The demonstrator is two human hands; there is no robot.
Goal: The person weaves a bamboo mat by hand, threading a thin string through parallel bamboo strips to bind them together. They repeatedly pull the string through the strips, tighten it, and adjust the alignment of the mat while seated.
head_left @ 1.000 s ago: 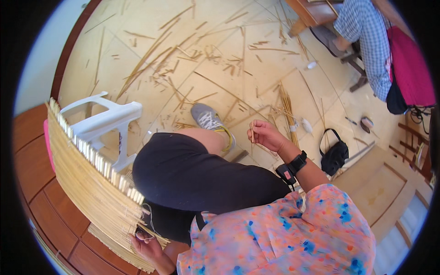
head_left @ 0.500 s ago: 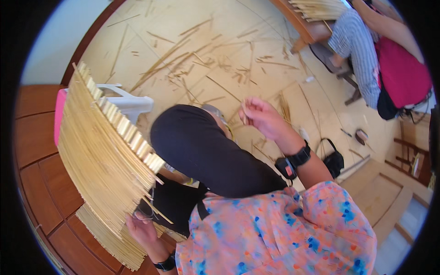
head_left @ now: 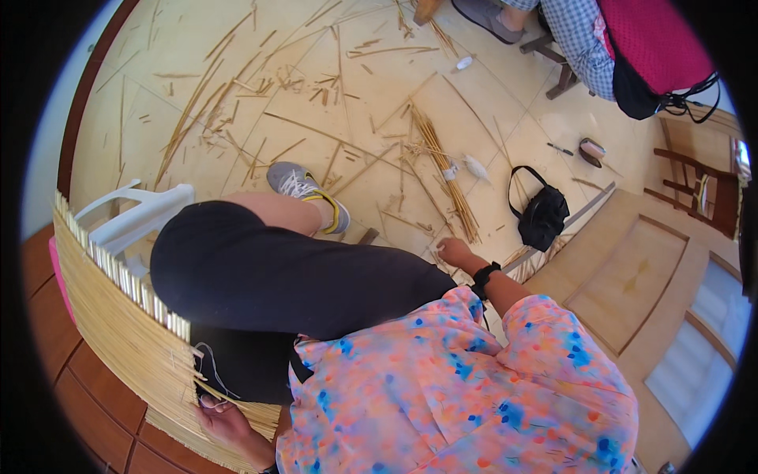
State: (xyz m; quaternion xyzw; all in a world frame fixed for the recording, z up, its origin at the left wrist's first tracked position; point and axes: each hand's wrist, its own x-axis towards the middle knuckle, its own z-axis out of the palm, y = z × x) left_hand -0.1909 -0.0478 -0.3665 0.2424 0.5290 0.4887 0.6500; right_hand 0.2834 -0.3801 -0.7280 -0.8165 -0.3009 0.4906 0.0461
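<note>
A mat of thin straw-coloured reeds (head_left: 130,324) lies on my left, its row of cut ends beside my dark-trousered leg. At its near corner, my left hand (head_left: 225,420) is closed round the edge and a few loose reed ends. A thin pale string (head_left: 212,367) loops from that corner over the dark cloth. My right hand (head_left: 455,252) reaches down on the right with fingers curled, near a tied bundle of reeds (head_left: 442,170) on the floor. Whether anything is inside those fingers is hidden.
Cut reed pieces (head_left: 316,95) litter the tiled floor (head_left: 260,158). A white plastic stool (head_left: 146,209) stands beside the mat. A black bag (head_left: 543,215) lies right of the bundle, near a wooden door panel (head_left: 624,284). Another person's checked trouser leg (head_left: 576,47) shows at upper right.
My right hand has dropped from in front of my knee toward the floor on the right. The view has shifted to the right. My left hand stays at the mat's corner.
</note>
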